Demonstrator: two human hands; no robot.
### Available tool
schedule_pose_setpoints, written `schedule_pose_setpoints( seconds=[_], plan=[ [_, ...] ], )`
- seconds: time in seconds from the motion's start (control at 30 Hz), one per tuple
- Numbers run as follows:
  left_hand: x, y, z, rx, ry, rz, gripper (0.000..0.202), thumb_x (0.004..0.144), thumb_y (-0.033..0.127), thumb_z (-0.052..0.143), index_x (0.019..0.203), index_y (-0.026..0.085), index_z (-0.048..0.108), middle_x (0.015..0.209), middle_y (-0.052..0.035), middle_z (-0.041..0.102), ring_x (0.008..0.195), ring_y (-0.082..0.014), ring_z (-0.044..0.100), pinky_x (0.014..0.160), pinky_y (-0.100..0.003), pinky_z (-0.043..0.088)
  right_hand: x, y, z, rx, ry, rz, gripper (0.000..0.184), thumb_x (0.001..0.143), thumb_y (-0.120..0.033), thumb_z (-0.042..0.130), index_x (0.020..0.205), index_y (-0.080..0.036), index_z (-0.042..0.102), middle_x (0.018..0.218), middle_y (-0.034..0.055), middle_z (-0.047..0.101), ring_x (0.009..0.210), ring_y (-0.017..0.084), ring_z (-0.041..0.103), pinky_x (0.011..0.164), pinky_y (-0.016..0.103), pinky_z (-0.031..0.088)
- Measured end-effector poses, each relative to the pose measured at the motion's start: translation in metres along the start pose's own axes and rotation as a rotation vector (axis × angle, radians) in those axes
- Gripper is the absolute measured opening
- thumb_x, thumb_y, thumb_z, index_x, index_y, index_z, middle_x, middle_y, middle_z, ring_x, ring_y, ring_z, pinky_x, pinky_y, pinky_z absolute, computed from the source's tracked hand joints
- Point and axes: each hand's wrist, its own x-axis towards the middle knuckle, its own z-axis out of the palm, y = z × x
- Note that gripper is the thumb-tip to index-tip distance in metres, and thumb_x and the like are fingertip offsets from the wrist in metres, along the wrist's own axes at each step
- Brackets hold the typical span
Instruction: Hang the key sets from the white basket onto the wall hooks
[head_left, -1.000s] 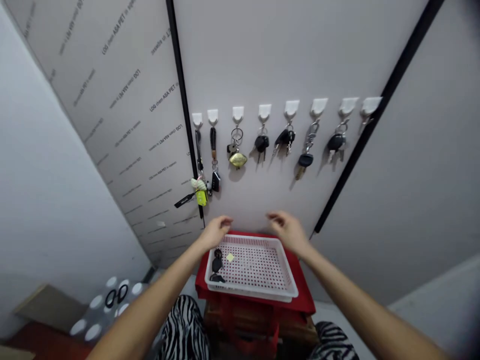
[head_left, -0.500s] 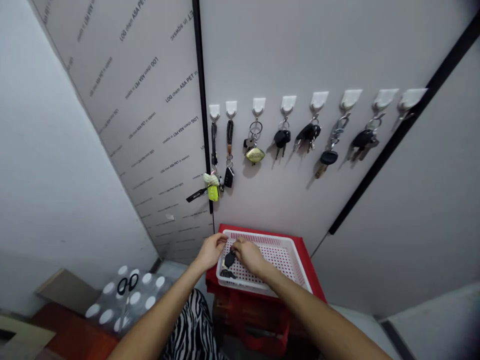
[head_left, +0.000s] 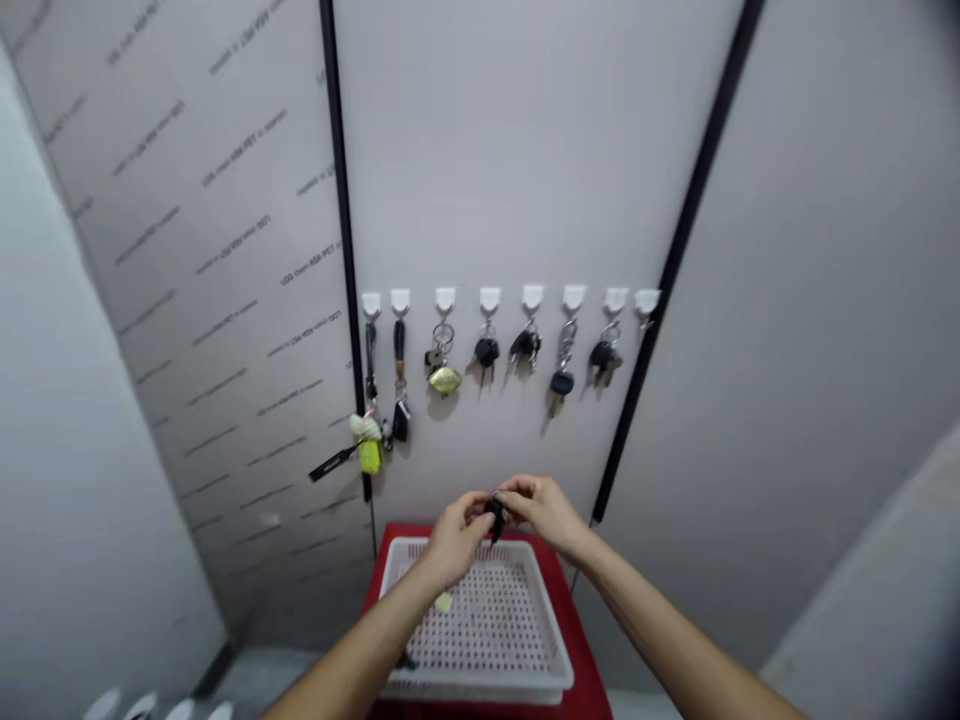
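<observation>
A black key (head_left: 496, 520) was positioned above the far rim of the white basket (head_left: 480, 682). The left hand (head_left: 457, 537) held its body in a narrow grip; the right hand (head_left: 544, 510) pinched its upper end, likewise in a narrow grip. The fingers partly covered the key, so its outline was hard to make out. Inside the basket lay a yellow scrap (head_left: 443, 602) and a partly hidden dark object (head_left: 406, 661), not identifiable. Red cloth (head_left: 577, 650) extended beneath. On the wall (head_left: 495, 150), keys hung from white hooks (head_left: 490, 299); the rightmost item was indistinct. White caps (head_left: 180, 711) were cut off at lower left.
</observation>
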Motion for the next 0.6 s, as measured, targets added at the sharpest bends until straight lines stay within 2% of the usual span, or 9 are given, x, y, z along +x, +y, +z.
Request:
schedule_pose_setpoints(
  seconds=[0.13, 0.2, 0.3, 0.43, 0.6],
  plan=[
    [0.038, 0.052, 0.038, -0.082, 0.016, 0.096, 0.027, 0.066, 0.012, 0.039, 0.094, 0.013, 0.037, 0.083, -0.0059, 0.055, 0.069, -0.0096, 0.052, 0.065, -0.024, 0.04, -0.003, -0.047, -0.061, 0.068, 0.271, -0.09, 0.015, 0.055, -0.024, 0.052, 0.063, -0.012, 0.051, 0.045, -0.0036, 0.049, 0.041, 0.005, 0.045, 0.044, 0.019, 0.039],
    [0.054, 0.083, 0.055, -0.036, 0.035, 0.16, 0.028, 0.065, 0.011, 0.04, 0.093, 0.015, 0.037, 0.086, -0.0056, 0.053, 0.067, -0.0089, 0.052, 0.063, -0.023, 0.04, -0.005, -0.072, -0.089, 0.087, 0.412, -0.155, 0.013, 0.056, -0.022, 0.053, 0.064, -0.012, 0.052, 0.046, -0.0032, 0.05, 0.041, 0.005, 0.046, 0.044, 0.018, 0.04],
    [0.073, 0.125, 0.076, 0.117, 0.027, 0.28, 0.027, 0.064, 0.011, 0.041, 0.091, 0.016, 0.042, 0.093, -0.0051, 0.052, 0.074, -0.0103, 0.05, 0.069, -0.024, 0.039, -0.004, -0.104, -0.122, 0.093, 0.585, -0.244, 0.008, 0.057, -0.017, 0.052, 0.062, -0.011, 0.052, 0.047, -0.003, 0.05, 0.04, 0.004, 0.046, 0.043, 0.017, 0.041],
    [0.091, 0.165, 0.093, 0.324, 0.048, 0.355, 0.03, 0.064, 0.012, 0.04, 0.094, 0.015, 0.045, 0.096, -0.0069, 0.052, 0.084, -0.0144, 0.048, 0.076, -0.027, 0.035, 0.003, -0.131, -0.15, 0.06, 0.731, -0.293, 0.002, 0.059, -0.012, 0.049, 0.06, -0.011, 0.051, 0.044, -0.0033, 0.048, 0.037, 0.004, 0.044, 0.039, 0.016, 0.041],
    [0.107, 0.184, 0.105, 0.439, 0.068, 0.344, 0.036, 0.063, 0.01, 0.039, 0.098, 0.012, 0.044, 0.099, -0.01, 0.051, 0.09, -0.0169, 0.045, 0.079, -0.027, 0.033, 0.019, -0.14, -0.167, -0.1, 0.837, -0.29, 0.004, 0.06, -0.011, 0.045, 0.061, -0.011, 0.049, 0.044, -0.003, 0.046, 0.036, 0.004, 0.044, 0.038, 0.017, 0.041]
  ],
)
